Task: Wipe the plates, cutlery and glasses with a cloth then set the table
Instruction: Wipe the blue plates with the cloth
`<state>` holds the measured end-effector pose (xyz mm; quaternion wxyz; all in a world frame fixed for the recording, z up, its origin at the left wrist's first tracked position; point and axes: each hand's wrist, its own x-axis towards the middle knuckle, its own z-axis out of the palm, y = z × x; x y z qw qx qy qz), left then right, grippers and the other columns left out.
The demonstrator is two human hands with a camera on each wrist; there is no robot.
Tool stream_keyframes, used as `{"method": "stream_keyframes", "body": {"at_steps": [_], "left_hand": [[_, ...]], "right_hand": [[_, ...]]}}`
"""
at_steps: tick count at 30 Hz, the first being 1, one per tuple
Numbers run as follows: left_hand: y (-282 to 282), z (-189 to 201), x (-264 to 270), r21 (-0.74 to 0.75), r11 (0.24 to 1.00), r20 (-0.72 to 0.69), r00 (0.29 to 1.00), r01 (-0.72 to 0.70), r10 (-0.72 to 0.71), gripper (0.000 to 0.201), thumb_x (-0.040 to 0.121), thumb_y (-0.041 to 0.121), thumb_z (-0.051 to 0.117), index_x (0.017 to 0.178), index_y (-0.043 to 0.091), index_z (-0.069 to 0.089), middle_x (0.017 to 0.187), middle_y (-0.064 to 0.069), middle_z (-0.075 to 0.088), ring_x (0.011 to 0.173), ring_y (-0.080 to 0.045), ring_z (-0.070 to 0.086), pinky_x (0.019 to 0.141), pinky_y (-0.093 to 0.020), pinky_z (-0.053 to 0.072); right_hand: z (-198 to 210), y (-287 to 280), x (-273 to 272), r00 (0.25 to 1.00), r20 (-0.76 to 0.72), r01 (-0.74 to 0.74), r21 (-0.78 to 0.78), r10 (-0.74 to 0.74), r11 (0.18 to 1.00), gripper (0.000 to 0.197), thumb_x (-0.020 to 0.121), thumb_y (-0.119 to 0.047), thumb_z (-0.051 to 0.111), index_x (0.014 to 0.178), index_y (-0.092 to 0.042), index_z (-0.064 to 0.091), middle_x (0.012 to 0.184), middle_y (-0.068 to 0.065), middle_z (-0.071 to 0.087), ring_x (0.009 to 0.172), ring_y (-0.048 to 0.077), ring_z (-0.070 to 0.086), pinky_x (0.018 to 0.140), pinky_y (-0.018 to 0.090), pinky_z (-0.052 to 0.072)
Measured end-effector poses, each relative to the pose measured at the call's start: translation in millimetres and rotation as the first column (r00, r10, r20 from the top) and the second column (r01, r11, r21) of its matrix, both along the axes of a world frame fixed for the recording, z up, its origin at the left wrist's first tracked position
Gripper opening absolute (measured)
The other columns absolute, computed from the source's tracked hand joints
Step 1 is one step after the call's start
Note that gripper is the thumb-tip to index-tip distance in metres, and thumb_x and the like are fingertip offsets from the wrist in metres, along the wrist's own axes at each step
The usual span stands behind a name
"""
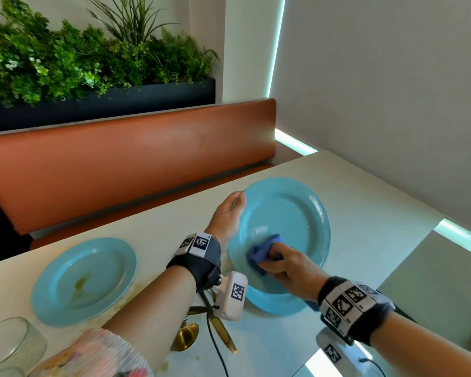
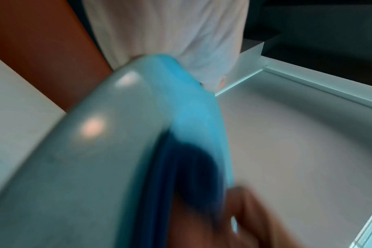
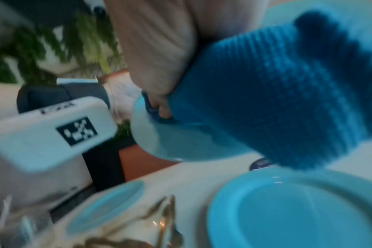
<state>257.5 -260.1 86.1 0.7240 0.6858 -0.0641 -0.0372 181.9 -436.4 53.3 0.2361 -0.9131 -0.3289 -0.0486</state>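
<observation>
Head view: left hand [image 1: 227, 216] grips the tilted plate [image 1: 286, 213] by its rim above the bench [image 1: 365, 213], right hand [image 1: 288, 270] clutches the blue cloth [image 1: 261, 253] against it, mid-wipe; left of it the stained plate [image 1: 85, 278] probably needs wiping next

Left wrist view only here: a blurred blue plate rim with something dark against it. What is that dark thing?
Observer: A blue cloth, gripped by the right hand and pressed on the face of the held plate.
Operator: Any plates not yet wiped?
Observer: The left plate lies flat on the table with a brown stain in it.
Operator: Where is the cutlery?
Observer: Gold cutlery lies on the table below the left wrist.
</observation>
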Motion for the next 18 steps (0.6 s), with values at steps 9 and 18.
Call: {"method": "stream_keyframes", "body": {"at_steps": [9, 18], "left_hand": [[-12, -3, -8, 0.018, 1.000, 0.019, 1.000, 0.023, -0.024, 0.024, 0.101, 0.032, 0.038, 0.107, 0.018, 0.057, 0.110, -0.010, 0.064, 0.099, -0.023, 0.060, 0.100, -0.050, 0.045], [10, -5, -9, -0.053, 0.998, -0.019, 1.000, -0.023, 0.022, 0.022, 0.100, 0.032, 0.039, 0.094, 0.027, 0.059, 0.102, -0.006, 0.065, 0.093, -0.025, 0.062, 0.094, -0.049, 0.048]], "right_hand": [[35, 1, 33, 0.891, 0.134, 0.387, 0.275, -0.434, 0.880, 0.018, 0.074, -0.005, 0.061, 0.084, -0.001, 0.075, 0.075, 0.018, 0.060, 0.067, 0.017, 0.056, 0.067, -0.003, 0.027], [18, -53, 11, 0.964, -0.115, 0.211, -0.210, -0.239, 0.955, 0.029, 0.091, -0.011, 0.049, 0.108, -0.023, 0.069, 0.100, -0.010, 0.039, 0.090, 0.006, 0.038, 0.076, 0.012, 0.029]]}}
